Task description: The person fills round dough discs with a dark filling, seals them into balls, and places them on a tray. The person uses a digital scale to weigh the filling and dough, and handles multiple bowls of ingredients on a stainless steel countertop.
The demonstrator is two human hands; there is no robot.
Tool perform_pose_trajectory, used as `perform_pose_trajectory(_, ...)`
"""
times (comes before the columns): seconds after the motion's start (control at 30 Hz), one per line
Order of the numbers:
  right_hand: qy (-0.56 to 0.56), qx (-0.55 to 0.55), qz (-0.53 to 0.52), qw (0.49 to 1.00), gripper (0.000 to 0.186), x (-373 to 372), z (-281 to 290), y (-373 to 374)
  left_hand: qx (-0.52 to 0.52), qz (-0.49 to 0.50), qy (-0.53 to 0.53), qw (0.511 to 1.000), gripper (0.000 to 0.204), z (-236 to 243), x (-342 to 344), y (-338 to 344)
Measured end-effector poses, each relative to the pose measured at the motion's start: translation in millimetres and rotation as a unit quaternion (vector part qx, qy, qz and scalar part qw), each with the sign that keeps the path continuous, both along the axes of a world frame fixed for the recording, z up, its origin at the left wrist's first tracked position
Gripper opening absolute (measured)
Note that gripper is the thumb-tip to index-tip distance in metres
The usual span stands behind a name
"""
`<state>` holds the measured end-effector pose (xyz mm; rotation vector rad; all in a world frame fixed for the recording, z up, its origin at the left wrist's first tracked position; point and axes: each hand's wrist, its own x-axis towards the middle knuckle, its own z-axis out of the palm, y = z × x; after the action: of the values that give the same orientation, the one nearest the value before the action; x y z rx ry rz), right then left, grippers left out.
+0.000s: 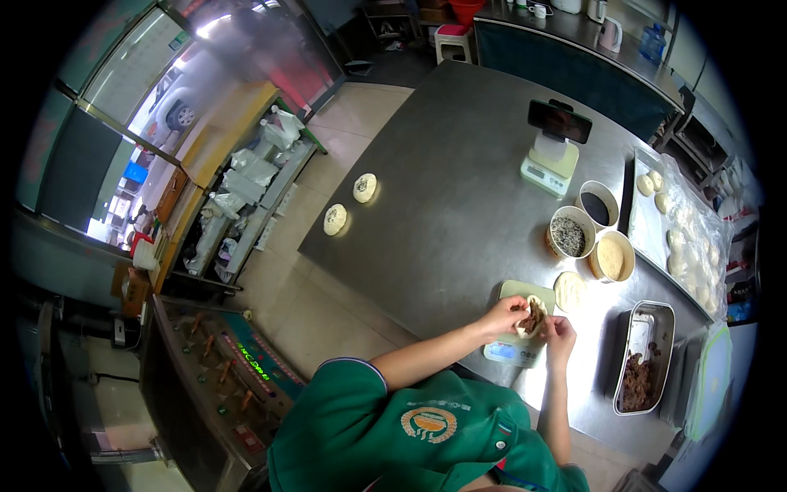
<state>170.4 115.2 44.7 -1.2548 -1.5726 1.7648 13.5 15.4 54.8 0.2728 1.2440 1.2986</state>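
Over a pale green kitchen scale, my two hands hold a dough wrapper cupped around dark brown filling. My left hand pinches its left edge, and my right hand grips the right edge. The dough is gathered up at the sides, with its top uncovered and the filling showing. Just beyond the scale lies a flat dough round. To my right, a metal pan contains more brown filling in its near part.
Three tubs stand ahead: black seeds, mixed seeds and pale grains. A second scale sits behind them with a phone. Plastic partly covers a dough tray at right. Two seeded buns lie near the table's left edge.
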Motion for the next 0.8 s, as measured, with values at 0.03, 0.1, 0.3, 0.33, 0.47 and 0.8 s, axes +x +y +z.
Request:
perform_pose_trajectory(0.03,0.045,-0.033,-0.018,0.998,0.014,3.0,4.5,1.3,0.034,0.021,-0.038,0.998,0.009,6.4,-2.6,-2.2)
perform_pose_trajectory(0.1,0.077,-0.039,-0.045,0.995,0.016,1.5,55.4,-3.9,0.106,0.059,-0.083,0.989,0.018,42.5,-16.3,-9.1)
perform_pose_trajectory(0.3,0.197,-0.001,0.027,0.980,0.014,-47.0,118.4,-25.3,0.227,0.163,-0.275,0.920,0.054,78.4,-26.6,-12.7)
perform_pose_trajectory(0.33,0.180,0.059,0.023,0.982,0.015,-51.8,112.1,-28.4,0.242,0.175,-0.297,0.907,0.056,80.7,-21.9,-7.1)
perform_pose_trajectory(0.47,0.033,0.278,0.001,0.960,0.014,-62.4,137.3,-25.9,0.295,0.144,-0.401,0.855,0.054,78.8,-29.6,0.1)
perform_pose_trajectory(0.8,0.067,0.298,-0.027,0.952,0.007,-77.8,127.3,-5.0,0.191,0.167,-0.256,0.933,0.060,94.1,-35.8,13.1)
